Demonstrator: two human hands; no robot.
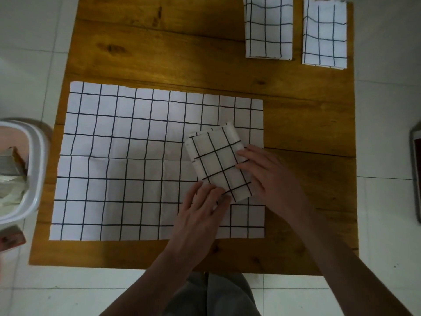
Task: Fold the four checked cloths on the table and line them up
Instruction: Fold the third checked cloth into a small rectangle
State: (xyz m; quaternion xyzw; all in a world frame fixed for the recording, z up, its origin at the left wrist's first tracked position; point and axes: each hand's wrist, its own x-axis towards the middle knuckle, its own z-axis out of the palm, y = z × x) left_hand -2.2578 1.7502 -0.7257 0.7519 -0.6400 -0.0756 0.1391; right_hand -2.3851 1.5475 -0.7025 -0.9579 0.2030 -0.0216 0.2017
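Note:
A folded white cloth with black checks [217, 161] lies tilted on top of a large unfolded checked cloth [127, 160] spread flat over the wooden table [173, 55]. My left hand [200, 210] holds the folded cloth's near corner, fingers curled over its edge. My right hand [266, 176] grips its right side, fingertips on top. Two more folded checked cloths lie side by side at the table's far right: one [268, 28] left of the other [325, 34].
A white plastic bin [34, 174] with paper in it stands on the tiled floor left of the table. A dark flat object [415, 169] shows at the right frame edge. The table's far left shows bare wood.

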